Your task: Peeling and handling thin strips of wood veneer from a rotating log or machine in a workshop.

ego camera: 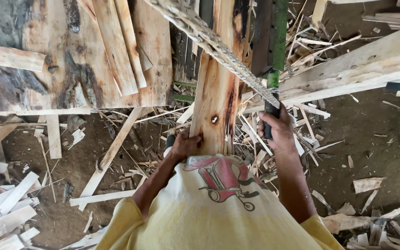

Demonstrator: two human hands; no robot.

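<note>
Left hand (184, 145) clamped on the near end of the upright plank (216, 92), steadying it against my belly. Right hand (276, 127) closed around the saw handle (270, 113), blade (218, 46) across the plank. Looks mid-cut; next stroke needs the plank held firm.

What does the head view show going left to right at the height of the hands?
Pale wood offcuts → slanted thin slat → left hand on the upright plank → right hand gripping the dark handle → wood scrap.
</note>
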